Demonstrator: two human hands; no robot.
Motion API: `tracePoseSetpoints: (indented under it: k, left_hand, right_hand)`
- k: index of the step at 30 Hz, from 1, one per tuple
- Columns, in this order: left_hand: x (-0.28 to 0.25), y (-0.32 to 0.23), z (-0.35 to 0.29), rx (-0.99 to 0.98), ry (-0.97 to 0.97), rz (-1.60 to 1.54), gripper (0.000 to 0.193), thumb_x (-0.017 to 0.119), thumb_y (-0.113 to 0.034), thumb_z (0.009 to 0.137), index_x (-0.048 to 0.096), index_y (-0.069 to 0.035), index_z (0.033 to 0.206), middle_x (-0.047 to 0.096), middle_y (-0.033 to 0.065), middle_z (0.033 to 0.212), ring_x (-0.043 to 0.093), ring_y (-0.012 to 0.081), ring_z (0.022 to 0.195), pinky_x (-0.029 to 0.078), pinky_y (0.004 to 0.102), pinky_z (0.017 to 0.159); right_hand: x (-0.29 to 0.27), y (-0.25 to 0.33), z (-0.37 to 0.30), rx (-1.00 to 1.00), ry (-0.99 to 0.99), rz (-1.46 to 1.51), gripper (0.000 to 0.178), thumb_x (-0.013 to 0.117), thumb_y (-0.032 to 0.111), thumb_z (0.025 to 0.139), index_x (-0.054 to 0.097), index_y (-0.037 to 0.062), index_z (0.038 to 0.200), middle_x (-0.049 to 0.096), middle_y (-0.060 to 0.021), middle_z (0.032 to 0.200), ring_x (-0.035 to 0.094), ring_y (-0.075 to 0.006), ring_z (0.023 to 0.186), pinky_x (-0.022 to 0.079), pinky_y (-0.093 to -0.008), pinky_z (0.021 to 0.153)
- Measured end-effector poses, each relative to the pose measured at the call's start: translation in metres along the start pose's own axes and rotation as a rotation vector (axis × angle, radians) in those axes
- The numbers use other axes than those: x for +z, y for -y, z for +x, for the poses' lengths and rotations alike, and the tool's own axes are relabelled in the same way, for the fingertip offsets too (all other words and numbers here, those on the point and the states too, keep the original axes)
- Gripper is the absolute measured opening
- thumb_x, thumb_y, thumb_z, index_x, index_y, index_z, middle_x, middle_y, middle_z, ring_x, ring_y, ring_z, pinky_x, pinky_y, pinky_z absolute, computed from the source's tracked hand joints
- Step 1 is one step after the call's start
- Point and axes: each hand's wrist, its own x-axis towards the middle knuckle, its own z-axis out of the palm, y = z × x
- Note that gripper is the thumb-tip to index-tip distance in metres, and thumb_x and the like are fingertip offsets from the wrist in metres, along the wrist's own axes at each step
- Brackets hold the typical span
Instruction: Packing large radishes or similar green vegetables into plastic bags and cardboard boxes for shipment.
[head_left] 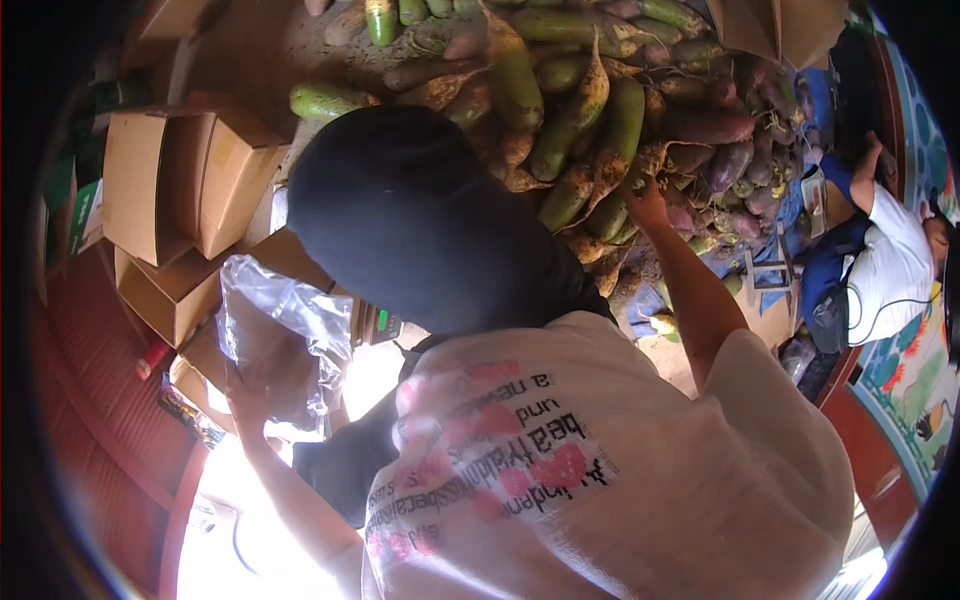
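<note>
While the left hand [245,395] pinches a crinkly clear plastic bag [280,335], the right hand [648,200], fingers maybe curled, touches muddy green-purple roots [590,130] at twelve o'clock; they might roll.

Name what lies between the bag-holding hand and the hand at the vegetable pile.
A black cap, between left hand with plastic bag and right hand; head view.

Glossy clear plastic bag [280,335]; matt cardboard boxes [175,180]; rough, soil-caked radishes [590,140].

Around me open cardboard boxes [165,190] are stacked on my left over a reddish plank floor [85,380]. Strong sunlight whitens the ground below. On my right another person [890,265] sits beside a colourful painted wall [925,150]
</note>
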Motion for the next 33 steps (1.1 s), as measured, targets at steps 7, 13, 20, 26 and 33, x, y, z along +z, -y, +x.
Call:
tracePoseSetpoints:
  k: [7, 13, 20, 26, 33]
  left_hand:
    - [-0.001, -0.043, 0.003, -0.052, 0.038, 0.004, 0.084, 0.075, -0.033, 0.083, 0.036, 0.009, 0.144, 0.048, 0.0303, 0.140, 0.046, 0.0409, 0.131, 0.037, 0.0423, 0.109]
    - [0.000, -0.031, 0.001, -0.144, 0.059, 0.066, 0.092, 0.073, -0.045, 0.081, 0.031, -0.001, 0.150, 0.046, 0.0257, 0.144, 0.045, 0.0391, 0.133, 0.036, 0.0443, 0.109]
    - [-0.007, -0.059, -0.005, -0.185, 0.040, -0.074, 0.091, 0.076, -0.030, 0.085, 0.025, 0.008, 0.149, 0.034, 0.0286, 0.151, 0.033, 0.0360, 0.143, 0.027, 0.0406, 0.117]
    - [-0.001, -0.063, -0.015, -0.199, 0.021, -0.365, 0.090, 0.077, -0.023, 0.084, 0.024, 0.000, 0.152, 0.035, 0.0228, 0.152, 0.034, 0.0323, 0.142, 0.035, 0.0387, 0.111]
    - [0.000, -0.069, -0.016, -0.171, 0.018, -0.248, 0.089, 0.076, -0.021, 0.085, 0.023, 0.003, 0.152, 0.031, 0.0227, 0.155, 0.031, 0.0308, 0.144, 0.023, 0.0382, 0.118]
  right_hand:
    - [0.044, 0.037, 0.003, 0.127, -0.100, 0.108, 0.107, 0.070, 0.051, 0.080, 0.012, -0.0013, 0.153, 0.031, -0.0362, 0.147, 0.043, -0.0474, 0.132, 0.043, -0.0487, 0.104]
    - [0.040, 0.029, -0.040, -0.144, -0.088, 0.125, 0.101, 0.067, 0.044, 0.084, 0.010, -0.0015, 0.153, 0.028, -0.0355, 0.149, 0.035, -0.0470, 0.137, 0.039, -0.0479, 0.109]
    - [0.040, -0.048, -0.051, -0.175, -0.183, 0.174, 0.083, 0.067, 0.032, 0.085, 0.025, 0.0035, 0.151, 0.046, -0.0262, 0.139, 0.040, -0.0445, 0.132, 0.032, -0.0470, 0.113]
    - [-0.043, -0.110, -0.025, -0.017, -0.437, -0.509, 0.074, 0.071, 0.026, 0.077, 0.038, 0.0094, 0.141, 0.040, -0.0174, 0.144, 0.031, -0.0338, 0.140, 0.027, -0.0486, 0.113]
    - [-0.050, -0.145, 0.038, -0.008, -0.070, -0.660, 0.082, 0.079, 0.030, 0.069, 0.040, 0.0105, 0.139, 0.042, -0.0128, 0.145, 0.037, -0.0292, 0.137, 0.032, -0.0476, 0.110]
